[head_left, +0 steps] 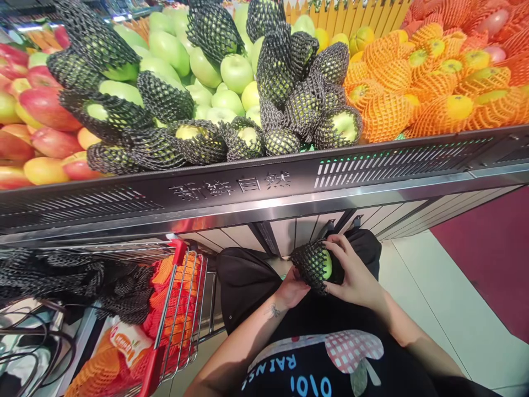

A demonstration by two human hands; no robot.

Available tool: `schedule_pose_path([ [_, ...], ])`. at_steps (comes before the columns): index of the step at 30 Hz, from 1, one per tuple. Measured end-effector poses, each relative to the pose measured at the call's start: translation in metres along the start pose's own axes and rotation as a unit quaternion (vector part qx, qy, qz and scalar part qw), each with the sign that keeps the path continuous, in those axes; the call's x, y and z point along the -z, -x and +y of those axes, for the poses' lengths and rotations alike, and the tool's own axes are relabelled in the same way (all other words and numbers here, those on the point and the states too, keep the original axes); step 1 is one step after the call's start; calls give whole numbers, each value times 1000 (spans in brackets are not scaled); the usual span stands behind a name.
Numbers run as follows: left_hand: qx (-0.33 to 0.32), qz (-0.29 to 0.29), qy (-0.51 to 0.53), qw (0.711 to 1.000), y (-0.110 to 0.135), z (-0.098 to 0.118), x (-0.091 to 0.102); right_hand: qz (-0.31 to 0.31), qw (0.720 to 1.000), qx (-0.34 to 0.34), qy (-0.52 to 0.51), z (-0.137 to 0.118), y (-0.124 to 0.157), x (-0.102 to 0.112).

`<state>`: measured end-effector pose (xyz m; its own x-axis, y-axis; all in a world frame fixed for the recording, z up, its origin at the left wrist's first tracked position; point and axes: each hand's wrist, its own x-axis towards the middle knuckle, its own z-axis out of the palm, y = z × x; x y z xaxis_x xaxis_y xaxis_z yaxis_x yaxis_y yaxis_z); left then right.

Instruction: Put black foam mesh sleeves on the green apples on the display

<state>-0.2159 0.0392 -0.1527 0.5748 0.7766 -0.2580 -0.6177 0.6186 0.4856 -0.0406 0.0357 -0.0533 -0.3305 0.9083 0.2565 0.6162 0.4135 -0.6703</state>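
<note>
A green apple [327, 266] in a black foam net sleeve [311, 264] is held between my two hands, low in front of my body. My left hand [292, 289] cups the net from the left and below, its fingers partly hidden behind it. From the right, my right hand [345, 270] grips the net's open edge, thumb below and fingers above. Green skin shows at that open right end. Beyond the rack's front edge lie bare green apples [237, 73] and several others in black nets [273, 69].
The display rack's dark front panel [231, 184] spans the view above my hands. Red-yellow apples [52, 105] lie left; oranges in orange nets [384, 116] lie right. A shopping cart [182, 298] at lower left holds black nets [78, 278] and orange and red nets [165, 292].
</note>
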Motion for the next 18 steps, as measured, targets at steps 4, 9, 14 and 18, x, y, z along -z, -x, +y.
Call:
schedule_pose_path([
  [4, -24, 1, -73, 997, -3, 3, 2, -49, 998, -19, -26, 6, -1, 3],
  [9, -45, 21, -208, 977, -2, 7, 9, -44, 997, -4, -57, 22, 3, 0],
  [14, -131, 57, -241, 960, 9, 2, 7, 46, 997, -18, -57, 30, 8, -11],
  [18, -276, 149, -308, 898, 6, 7, -1, 64, 997, -21, -38, 27, 6, -9],
])
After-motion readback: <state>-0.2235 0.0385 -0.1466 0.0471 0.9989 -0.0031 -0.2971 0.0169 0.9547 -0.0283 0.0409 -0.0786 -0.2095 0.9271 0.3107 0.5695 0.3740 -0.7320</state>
